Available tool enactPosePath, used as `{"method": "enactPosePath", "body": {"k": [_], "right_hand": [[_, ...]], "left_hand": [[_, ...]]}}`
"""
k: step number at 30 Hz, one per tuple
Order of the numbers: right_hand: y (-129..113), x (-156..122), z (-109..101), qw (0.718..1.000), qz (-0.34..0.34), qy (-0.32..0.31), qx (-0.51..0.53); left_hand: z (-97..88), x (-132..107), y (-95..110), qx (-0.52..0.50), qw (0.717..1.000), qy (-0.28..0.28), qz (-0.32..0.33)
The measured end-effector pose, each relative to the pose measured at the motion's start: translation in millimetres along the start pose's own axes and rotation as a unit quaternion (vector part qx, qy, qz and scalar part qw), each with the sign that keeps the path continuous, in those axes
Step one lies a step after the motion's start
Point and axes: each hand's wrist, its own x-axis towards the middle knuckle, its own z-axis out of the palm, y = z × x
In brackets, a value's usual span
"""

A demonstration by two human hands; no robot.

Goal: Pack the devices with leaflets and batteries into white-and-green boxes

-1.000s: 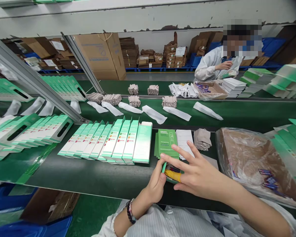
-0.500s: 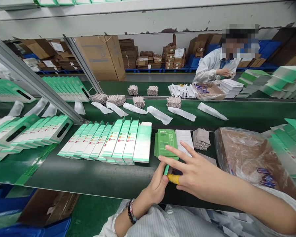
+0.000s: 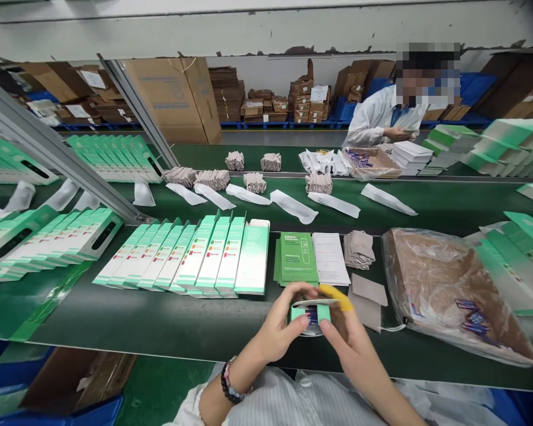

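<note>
Here, the left hand and right hand grip a small green-and-white packet from either side, just above the green conveyor belt, with a yellow finger cover on the right hand. Just beyond lie green leaflets, a white sheet, beige pads, overlapping green-and-white boxes and a plastic-lined carton holding purple sachets. Farther away, a co-worker sits at a second belt before stacked cardboard boxes.
</note>
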Motion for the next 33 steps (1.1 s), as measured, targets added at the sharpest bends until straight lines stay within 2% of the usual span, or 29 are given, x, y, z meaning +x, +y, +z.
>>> {"method": "enactPosePath", "body": {"k": [2, 5, 6, 8, 11, 13, 15, 17, 19, 21, 25, 27, 33], "right_hand": [[0.6, 4.5, 12.0, 0.994, 0.019, -0.013, 0.109], [-1.8, 14.8, 14.1, 0.982, 0.017, -0.014, 0.187], [-1.6, 18.0, 11.0, 0.982, 0.003, -0.021, 0.186], [0.1, 23.1, 1.0, 0.989, -0.044, -0.041, 0.138], [1.9, 26.7, -16.8, 0.986, -0.152, -0.075, -0.008], [1.6, 26.8, -25.6, 0.964, -0.224, -0.094, -0.111], [1.4, 26.5, -30.1, 0.93, -0.295, -0.105, -0.191], [1.7, 26.5, -30.8, 0.899, -0.353, -0.106, -0.238], [1.6, 26.8, -29.4, 0.884, -0.381, -0.102, -0.251], [-0.4, 26.7, -27.3, 0.885, -0.385, -0.099, -0.242], [-8.3, 23.4, -22.6, 0.906, -0.358, -0.093, -0.205], [-11.7, 20.7, -20.3, 0.915, -0.344, -0.081, -0.193], [-19.3, 13.8, -16.3, 0.924, -0.32, -0.065, -0.196]], "left_hand": [[2.2, 1.3, -1.1, 0.03, 0.999, 0.021, 0.028], [1.0, 0.0, -6.3, 0.076, 0.979, 0.088, 0.166], [-1.6, -0.5, -7.8, 0.101, 0.966, 0.096, 0.22], [-9.7, -0.6, -9.0, 0.173, 0.935, 0.077, 0.299], [-22.7, 0.3, -7.0, 0.271, 0.9, 0.026, 0.342], [-27.3, 0.1, -4.7, 0.301, 0.889, 0.012, 0.344], [-27.9, -1.5, -2.3, 0.324, 0.884, 0.006, 0.337], [-26.3, -4.0, 1.0, 0.35, 0.876, 0.0, 0.331], [-24.0, -6.4, 5.6, 0.369, 0.87, -0.003, 0.326], [-21.8, -8.1, 11.2, 0.36, 0.882, -0.001, 0.304], [-17.4, -10.8, 19.0, 0.274, 0.939, 0.033, 0.206], [-15.2, -12.9, 19.4, 0.232, 0.958, 0.046, 0.163], [-10.4, -18.9, 17.9, 0.169, 0.978, 0.064, 0.103]]}}
